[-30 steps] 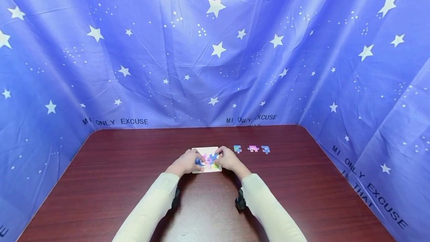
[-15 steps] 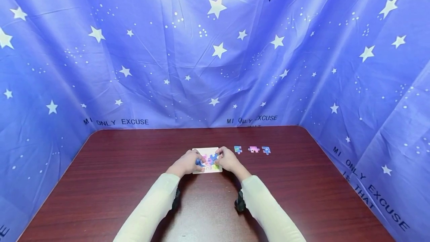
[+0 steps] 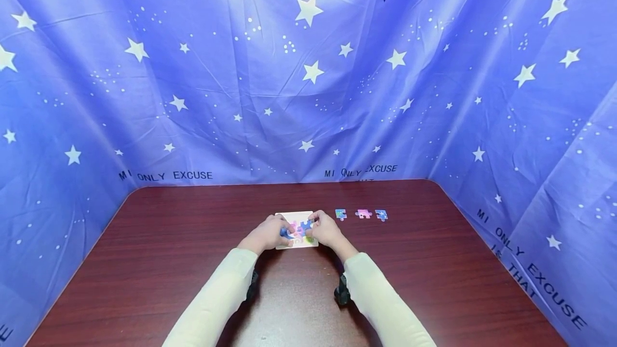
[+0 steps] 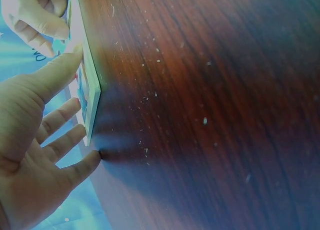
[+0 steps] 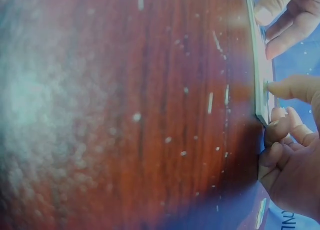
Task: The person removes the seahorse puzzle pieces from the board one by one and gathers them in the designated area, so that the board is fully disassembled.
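A small puzzle board [image 3: 284, 245] with a pale border lies on the table, with blue, pink and green pieces in it. My left hand [image 3: 265, 232] rests on its left side. In the left wrist view the fingers [image 4: 65, 142] are spread and fairly straight at the board's edge, the thumb on its face. My right hand [image 3: 328, 229] is at the right side. The right wrist view shows its thumb [image 5: 292, 86] against a thin puzzle piece [image 5: 266, 87] on the board, the other fingers curled beside the corner. Most of this piece is hidden.
Three loose puzzle pieces lie in a row right of the board: a blue-green one [image 3: 340, 214], a pink one [image 3: 363, 213] and a blue one [image 3: 382, 215]. A blue star-patterned curtain [image 3: 270, 79] surrounds the dark red table [image 3: 183, 240].
My right hand and wrist have shifted very slightly, and a little more of the green piece at the board's lower right shows. The left hand and the loose pieces stay put.
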`<action>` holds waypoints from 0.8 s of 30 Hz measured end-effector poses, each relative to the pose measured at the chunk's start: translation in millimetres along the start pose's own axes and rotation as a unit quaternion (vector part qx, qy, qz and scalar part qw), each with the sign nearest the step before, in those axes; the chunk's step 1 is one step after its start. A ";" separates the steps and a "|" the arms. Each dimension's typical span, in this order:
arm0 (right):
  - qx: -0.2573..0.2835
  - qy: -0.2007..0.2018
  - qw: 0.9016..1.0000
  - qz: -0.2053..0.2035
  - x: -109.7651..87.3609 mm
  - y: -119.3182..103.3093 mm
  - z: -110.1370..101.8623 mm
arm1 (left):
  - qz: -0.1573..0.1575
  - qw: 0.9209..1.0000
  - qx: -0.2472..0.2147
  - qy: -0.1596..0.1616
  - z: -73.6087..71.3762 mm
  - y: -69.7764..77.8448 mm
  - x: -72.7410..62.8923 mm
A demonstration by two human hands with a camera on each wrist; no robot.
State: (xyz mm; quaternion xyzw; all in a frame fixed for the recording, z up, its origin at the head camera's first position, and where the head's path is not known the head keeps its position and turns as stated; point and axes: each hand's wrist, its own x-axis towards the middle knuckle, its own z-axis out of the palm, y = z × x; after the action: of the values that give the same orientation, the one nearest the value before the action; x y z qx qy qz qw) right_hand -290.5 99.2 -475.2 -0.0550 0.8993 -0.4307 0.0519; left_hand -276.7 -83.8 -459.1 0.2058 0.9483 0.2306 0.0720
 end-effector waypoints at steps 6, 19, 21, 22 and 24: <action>-0.022 0.003 1.000 0.012 -2.3 -1.8 0.1 | 0.011 1.000 0.003 0.004 0.9 -1.9 0.8; -0.055 0.032 0.997 0.037 -2.7 -5.0 3.4 | 0.010 1.000 0.007 0.007 2.9 -3.5 2.8; -0.054 0.035 0.997 0.041 -3.6 -7.1 3.9 | 0.010 1.000 0.007 0.007 3.3 -4.0 2.7; -0.054 0.036 0.997 0.042 -4.0 -8.2 4.1 | 0.011 1.000 0.007 0.008 3.5 -4.3 2.7; -0.055 0.036 0.997 0.043 -4.3 -9.4 4.7 | 0.013 1.000 0.008 0.009 3.8 -4.7 2.3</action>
State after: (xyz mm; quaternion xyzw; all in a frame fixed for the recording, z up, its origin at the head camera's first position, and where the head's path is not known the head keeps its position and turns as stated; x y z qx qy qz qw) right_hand -285.1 90.4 -470.5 -0.0030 0.9245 -0.3795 0.0346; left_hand -279.6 -85.1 -464.7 0.2165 0.9481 0.2254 0.0586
